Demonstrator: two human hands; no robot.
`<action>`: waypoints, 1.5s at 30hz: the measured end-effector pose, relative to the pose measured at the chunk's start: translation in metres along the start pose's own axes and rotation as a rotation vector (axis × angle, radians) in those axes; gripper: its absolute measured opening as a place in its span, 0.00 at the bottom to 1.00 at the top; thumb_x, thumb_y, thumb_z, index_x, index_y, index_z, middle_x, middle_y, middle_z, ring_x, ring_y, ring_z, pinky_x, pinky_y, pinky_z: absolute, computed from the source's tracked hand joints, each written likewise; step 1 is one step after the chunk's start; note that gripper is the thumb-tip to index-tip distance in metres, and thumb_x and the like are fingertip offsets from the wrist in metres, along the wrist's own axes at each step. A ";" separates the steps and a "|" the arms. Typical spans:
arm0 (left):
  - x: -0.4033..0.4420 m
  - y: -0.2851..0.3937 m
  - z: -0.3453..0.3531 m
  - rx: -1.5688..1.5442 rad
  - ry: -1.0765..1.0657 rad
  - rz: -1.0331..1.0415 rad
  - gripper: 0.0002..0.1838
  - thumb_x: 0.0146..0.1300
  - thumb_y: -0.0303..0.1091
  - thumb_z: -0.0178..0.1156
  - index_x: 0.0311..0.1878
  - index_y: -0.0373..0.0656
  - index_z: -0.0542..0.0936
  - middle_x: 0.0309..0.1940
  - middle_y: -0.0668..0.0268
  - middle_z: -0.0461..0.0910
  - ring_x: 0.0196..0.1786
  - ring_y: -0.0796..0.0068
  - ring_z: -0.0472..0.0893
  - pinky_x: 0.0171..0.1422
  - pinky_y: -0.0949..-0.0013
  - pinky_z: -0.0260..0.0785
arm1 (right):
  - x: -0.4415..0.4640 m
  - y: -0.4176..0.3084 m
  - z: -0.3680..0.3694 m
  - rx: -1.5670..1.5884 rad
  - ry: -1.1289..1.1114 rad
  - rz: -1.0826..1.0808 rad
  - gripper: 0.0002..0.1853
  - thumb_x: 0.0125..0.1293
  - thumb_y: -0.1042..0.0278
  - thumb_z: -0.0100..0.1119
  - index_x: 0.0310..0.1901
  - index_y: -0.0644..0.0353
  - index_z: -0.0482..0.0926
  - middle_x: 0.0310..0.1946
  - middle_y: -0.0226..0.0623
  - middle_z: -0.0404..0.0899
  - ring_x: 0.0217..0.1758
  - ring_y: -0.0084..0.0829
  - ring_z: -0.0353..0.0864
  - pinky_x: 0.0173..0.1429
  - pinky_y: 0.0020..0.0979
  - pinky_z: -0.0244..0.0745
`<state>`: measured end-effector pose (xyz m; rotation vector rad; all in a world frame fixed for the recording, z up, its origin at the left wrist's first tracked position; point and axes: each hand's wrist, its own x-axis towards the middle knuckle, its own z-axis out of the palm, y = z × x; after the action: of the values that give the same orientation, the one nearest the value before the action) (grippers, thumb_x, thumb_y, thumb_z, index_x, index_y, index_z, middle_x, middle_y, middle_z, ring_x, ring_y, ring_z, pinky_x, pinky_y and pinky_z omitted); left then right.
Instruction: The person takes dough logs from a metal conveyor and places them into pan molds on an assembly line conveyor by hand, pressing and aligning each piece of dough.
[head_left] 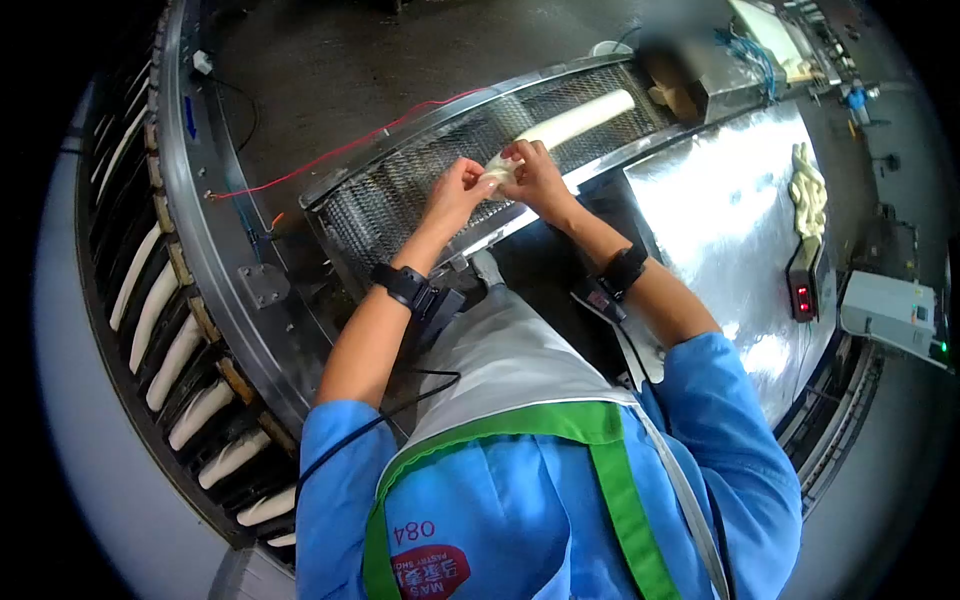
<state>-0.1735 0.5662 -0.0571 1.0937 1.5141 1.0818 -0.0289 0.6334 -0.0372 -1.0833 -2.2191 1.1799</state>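
My left hand [457, 192] and my right hand [538, 182] are close together over the near side of a mesh conveyor. Fingers of both pinch a soft, pale piece of dough [497, 174]. Just beyond them a long, smooth dough roll [582, 116] lies on the metal mesh [385, 205]. My right hand covers the near end of that roll, so I cannot tell whether it joins the piece between my fingers.
To the right, a shiny steel table [715, 210] carries twisted dough strips [808, 195] beside a red digital display [803, 298]. On the left, a curved machine holds several dough lengths [172, 360] in dark slots. A red cord [330, 155] crosses near the conveyor.
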 end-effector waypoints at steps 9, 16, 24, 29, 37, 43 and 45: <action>-0.018 -0.008 -0.008 0.036 0.033 0.045 0.11 0.49 0.29 0.57 0.34 0.35 0.70 0.23 0.66 0.72 0.26 0.82 0.71 0.30 0.78 0.65 | -0.012 0.011 0.030 0.429 0.037 0.153 0.14 0.43 0.72 0.60 0.32 0.65 0.69 0.26 0.34 0.69 0.30 0.23 0.70 0.34 0.22 0.66; -0.033 0.036 -0.016 -0.308 0.216 -0.070 0.08 0.52 0.27 0.52 0.36 0.36 0.69 0.28 0.68 0.71 0.30 0.82 0.71 0.32 0.79 0.65 | 0.013 -0.018 0.002 0.859 -0.283 0.365 0.08 0.50 0.75 0.53 0.34 0.64 0.70 0.29 0.30 0.71 0.32 0.19 0.69 0.37 0.18 0.64; -0.041 0.063 -0.007 -0.306 0.335 -0.116 0.08 0.56 0.29 0.49 0.39 0.41 0.64 0.33 0.69 0.64 0.36 0.83 0.65 0.40 0.80 0.60 | 0.032 -0.031 -0.015 1.051 -0.463 0.314 0.07 0.51 0.79 0.50 0.35 0.64 0.70 0.30 0.29 0.71 0.34 0.19 0.69 0.42 0.20 0.63; -0.033 0.083 -0.006 -0.421 0.383 -0.211 0.10 0.53 0.25 0.52 0.37 0.41 0.62 0.32 0.70 0.62 0.37 0.84 0.65 0.43 0.80 0.60 | 0.048 -0.037 -0.030 1.014 -0.568 0.258 0.09 0.51 0.79 0.49 0.36 0.62 0.69 0.33 0.29 0.70 0.37 0.19 0.68 0.44 0.21 0.63; -0.003 0.117 0.010 -0.257 0.460 -0.029 0.11 0.51 0.19 0.49 0.38 0.40 0.62 0.32 0.69 0.63 0.37 0.85 0.66 0.41 0.81 0.60 | 0.081 -0.040 -0.061 0.919 -0.652 0.188 0.11 0.49 0.82 0.51 0.35 0.61 0.67 0.31 0.27 0.66 0.37 0.18 0.67 0.43 0.21 0.63; 0.017 0.138 0.010 -0.250 0.523 0.041 0.13 0.50 0.17 0.47 0.39 0.40 0.60 0.33 0.68 0.61 0.36 0.84 0.64 0.40 0.81 0.59 | 0.104 -0.034 -0.076 1.130 -0.669 0.229 0.12 0.48 0.82 0.50 0.36 0.61 0.67 0.33 0.27 0.67 0.38 0.19 0.68 0.43 0.21 0.64; 0.020 0.144 0.008 -0.265 0.543 0.046 0.14 0.50 0.17 0.47 0.39 0.40 0.60 0.33 0.68 0.61 0.36 0.83 0.64 0.41 0.81 0.59 | 0.111 -0.033 -0.078 1.196 -0.689 0.239 0.12 0.49 0.82 0.49 0.37 0.61 0.67 0.34 0.28 0.67 0.39 0.20 0.68 0.44 0.21 0.64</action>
<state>-0.1496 0.6166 0.0770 0.6811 1.6935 1.6517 -0.0620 0.7497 0.0332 -0.4193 -1.1924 2.7252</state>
